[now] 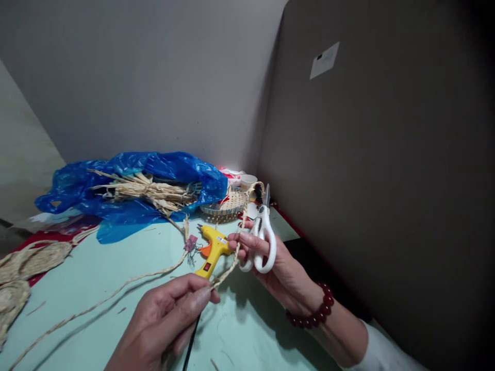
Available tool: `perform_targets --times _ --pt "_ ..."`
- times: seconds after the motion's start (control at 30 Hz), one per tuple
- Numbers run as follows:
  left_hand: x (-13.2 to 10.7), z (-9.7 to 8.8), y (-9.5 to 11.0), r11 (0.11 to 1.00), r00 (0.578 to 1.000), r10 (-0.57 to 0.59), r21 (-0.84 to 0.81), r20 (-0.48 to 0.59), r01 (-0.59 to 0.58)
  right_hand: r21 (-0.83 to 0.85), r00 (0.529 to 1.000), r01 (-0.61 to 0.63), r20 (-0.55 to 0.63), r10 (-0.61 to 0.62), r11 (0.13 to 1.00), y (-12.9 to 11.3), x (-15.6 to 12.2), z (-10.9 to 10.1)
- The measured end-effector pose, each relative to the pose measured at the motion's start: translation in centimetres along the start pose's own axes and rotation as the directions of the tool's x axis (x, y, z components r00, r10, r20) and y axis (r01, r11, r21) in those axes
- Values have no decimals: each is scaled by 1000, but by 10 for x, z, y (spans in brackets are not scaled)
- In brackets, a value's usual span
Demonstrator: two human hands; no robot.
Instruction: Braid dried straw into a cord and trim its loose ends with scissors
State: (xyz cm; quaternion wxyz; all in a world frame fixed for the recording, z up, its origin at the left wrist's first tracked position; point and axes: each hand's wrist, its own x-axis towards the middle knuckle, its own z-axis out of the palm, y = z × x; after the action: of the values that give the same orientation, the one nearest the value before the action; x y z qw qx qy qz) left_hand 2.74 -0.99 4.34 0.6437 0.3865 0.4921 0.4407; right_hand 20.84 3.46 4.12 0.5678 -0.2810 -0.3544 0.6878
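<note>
My left hand (162, 319) is low in the middle, fingers pinched on a braided straw cord (226, 270). The cord runs up to my right hand (270, 257), which grips white-handled scissors (265, 232) with the blades pointing up and also pinches the cord between finger and thumb. A dark red bead bracelet (313, 314) circles the right wrist. Just behind the hands a yellow glue gun (212, 248) lies on the pale green table (116, 263), its black cable passing under my left hand. A long straw braid (96, 304) trails left, with a pink clip (191, 243) on it.
A blue plastic bag (127, 188) with a bundle of straw (143, 191) lies at the back. A small woven basket (228, 205) and a white cup (247, 180) stand by the wall corner. Woven straw pieces (27, 260) lie at the left. A dark partition (379, 180) rises on the right.
</note>
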Motion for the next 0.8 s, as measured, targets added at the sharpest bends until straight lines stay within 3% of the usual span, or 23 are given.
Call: perform_targets --times 0.2,0.33,0.47,0.63,0.7,0.73,0.8 --pt "5 -4 7 991 993 38 -123 -112 -52 -132 996 -6 -89 -6 991 -4 3 -3" --pt "9 -13 10 976 967 126 -145 -222 -161 -222 985 61 -146 -95 973 -7 1 -2" --pt "9 -19 14 958 927 191 -145 -323 -248 -324 939 152 -246 -239 934 -12 -2 3" --pt "9 -24 16 947 909 228 -139 -348 -290 -421 842 294 -310 -441 858 -27 -6 5" --pt "10 -25 17 941 902 248 -134 -353 -311 -585 816 313 -237 -527 748 -30 -7 4" --pt "11 -25 17 941 901 247 -134 -356 -310 -705 820 305 -148 -553 640 -30 -9 3" --pt "12 -25 17 943 904 238 -137 -356 -302 -892 863 296 97 -495 341 -24 -12 1"
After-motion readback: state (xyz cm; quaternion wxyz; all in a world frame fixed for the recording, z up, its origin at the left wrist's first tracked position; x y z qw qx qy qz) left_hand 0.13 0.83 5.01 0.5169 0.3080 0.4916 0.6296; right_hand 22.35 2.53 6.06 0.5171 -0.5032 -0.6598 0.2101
